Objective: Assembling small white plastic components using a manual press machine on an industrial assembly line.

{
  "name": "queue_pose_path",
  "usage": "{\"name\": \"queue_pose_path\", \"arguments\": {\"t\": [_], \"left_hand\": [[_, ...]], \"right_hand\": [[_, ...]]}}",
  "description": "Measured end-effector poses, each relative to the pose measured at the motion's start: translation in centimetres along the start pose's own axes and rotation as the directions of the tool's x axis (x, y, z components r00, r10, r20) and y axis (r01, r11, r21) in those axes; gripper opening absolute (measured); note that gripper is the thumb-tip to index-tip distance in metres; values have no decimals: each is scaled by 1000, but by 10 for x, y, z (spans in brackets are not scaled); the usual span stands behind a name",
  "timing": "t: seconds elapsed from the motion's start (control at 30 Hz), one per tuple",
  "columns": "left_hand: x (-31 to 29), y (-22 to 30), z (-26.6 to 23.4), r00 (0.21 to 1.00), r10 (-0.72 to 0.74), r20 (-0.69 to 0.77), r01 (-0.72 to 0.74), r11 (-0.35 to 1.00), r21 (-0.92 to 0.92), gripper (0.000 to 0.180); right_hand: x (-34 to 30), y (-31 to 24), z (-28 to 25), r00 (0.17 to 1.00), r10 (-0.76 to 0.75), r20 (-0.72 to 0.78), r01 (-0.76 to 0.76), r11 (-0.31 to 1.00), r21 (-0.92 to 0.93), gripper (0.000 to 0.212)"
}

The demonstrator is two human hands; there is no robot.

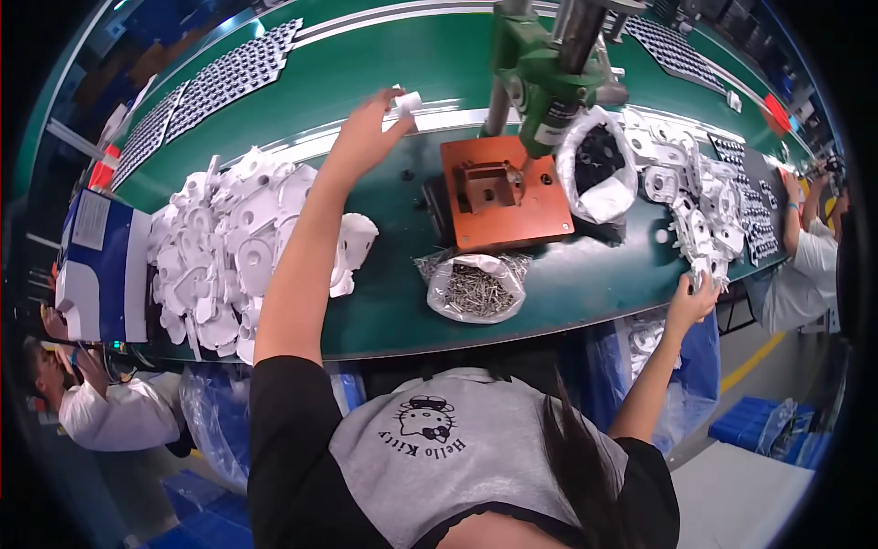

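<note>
My left hand [368, 134] reaches out over the green conveyor belt at the far side of the bench. Between its thumb and fingers is a small white plastic part [409, 103], slightly blurred. My right hand [692, 300] is at the bench's near right edge, its fingers closed round a white plastic housing [705, 271] at the near end of a pile of white housings [709, 215]. A green press [549, 87] stands between my hands. Below it sits an orange fixture block [512, 220] with a recessed metal nest [489, 189].
Left of the fixture lies a large heap of white plastic parts [224, 247]. A bag of metal pins [476, 291] sits in front, a white bag of black parts [599, 169] to the right. Trays of small parts [233, 78] line the belt. Co-workers sit at both sides.
</note>
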State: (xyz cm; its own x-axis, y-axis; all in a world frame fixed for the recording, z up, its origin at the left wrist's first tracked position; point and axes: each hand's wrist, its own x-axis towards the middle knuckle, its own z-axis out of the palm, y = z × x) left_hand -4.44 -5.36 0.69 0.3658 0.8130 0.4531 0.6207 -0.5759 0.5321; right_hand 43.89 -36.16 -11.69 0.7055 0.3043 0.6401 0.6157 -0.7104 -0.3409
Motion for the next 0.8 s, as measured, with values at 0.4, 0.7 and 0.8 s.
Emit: {"name": "queue_pose_path", "arguments": {"t": [0.4, 0.7, 0.8], "left_hand": [[-163, 25, -100, 972, -237, 5, 219, 906, 361, 36], [-173, 4, -109, 959, -283, 9, 271, 928, 256, 26], [-163, 6, -107, 846, -526, -84, 505, 842, -192, 21]], "right_hand": [[-19, -4, 17, 974, 73, -215, 23, 912, 410, 24], [2, -47, -15, 949, -42, -313, 213, 817, 536, 23], [5, -65, -32, 958, -84, -273, 237, 767, 597, 27]]}}
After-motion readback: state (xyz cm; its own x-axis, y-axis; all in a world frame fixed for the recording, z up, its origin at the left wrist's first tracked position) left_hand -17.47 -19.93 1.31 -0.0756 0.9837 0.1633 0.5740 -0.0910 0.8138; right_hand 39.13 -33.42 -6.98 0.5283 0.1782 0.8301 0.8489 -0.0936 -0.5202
